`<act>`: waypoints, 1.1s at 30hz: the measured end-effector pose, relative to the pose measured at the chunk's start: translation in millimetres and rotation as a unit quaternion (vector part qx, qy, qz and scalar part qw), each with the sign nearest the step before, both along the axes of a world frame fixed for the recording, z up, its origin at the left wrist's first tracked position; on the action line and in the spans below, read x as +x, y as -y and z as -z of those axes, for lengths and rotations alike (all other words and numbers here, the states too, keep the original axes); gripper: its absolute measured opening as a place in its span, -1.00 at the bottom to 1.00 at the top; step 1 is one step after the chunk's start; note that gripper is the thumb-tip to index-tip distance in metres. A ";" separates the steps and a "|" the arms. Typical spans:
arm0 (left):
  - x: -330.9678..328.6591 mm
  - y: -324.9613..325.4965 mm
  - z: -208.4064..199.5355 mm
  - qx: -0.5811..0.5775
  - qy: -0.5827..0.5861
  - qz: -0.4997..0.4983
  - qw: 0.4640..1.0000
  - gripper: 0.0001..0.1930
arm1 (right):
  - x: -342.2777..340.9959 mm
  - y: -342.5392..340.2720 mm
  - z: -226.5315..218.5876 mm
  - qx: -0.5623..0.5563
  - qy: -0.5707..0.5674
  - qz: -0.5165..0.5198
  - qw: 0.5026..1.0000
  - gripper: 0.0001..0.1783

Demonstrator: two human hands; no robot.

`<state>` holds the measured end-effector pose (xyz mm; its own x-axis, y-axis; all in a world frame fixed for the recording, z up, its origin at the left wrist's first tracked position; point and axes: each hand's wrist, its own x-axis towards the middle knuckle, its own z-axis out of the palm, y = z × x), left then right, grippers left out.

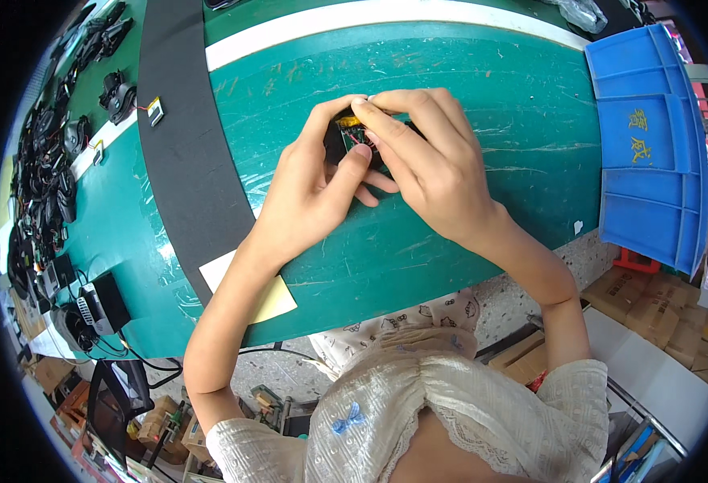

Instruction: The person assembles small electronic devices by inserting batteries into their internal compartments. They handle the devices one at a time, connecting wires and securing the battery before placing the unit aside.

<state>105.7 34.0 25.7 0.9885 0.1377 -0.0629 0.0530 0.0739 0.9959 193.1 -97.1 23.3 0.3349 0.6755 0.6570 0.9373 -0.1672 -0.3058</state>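
Note:
Between my two hands, above the green tabletop (483, 249), is a small black electronic housing (335, 146). Its inside shows a yellow-taped part, thin red wires and a bit of green circuit board. My left hand (302, 181) is closed around the left side, its thumb at the front and its index finger over the top edge. From the right, my right hand (443, 165) pinches at the top edge, where its fingertips meet the left index finger. A tiny whitish piece shows at those fingertips; its kind cannot be made out. The fingers cover much of the housing.
A black belt-like strip (181, 121) runs along the table to my left. Beyond it lie many black wired devices (44, 169) and a small battery pack (155, 111). Yellow paper (273, 303) lies under my left forearm. A blue crate (644, 201) stands at the right edge.

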 end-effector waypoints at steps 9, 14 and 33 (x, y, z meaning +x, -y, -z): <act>5.2 -0.9 9.0 -0.048 -0.022 -0.037 0.998 -0.65 | 10.1 4.9 -4.4 0.006 -0.133 -0.018 0.991 -0.66; 6.0 0.8 5.3 -0.024 -0.016 -0.040 0.999 -0.64 | 27.5 10.6 4.3 0.040 -0.284 0.027 0.958 -0.71; 3.0 -3.6 -2.1 -0.042 -0.056 -0.112 0.991 -0.68 | 15.5 5.9 4.3 0.000 -0.531 -0.083 0.843 -0.61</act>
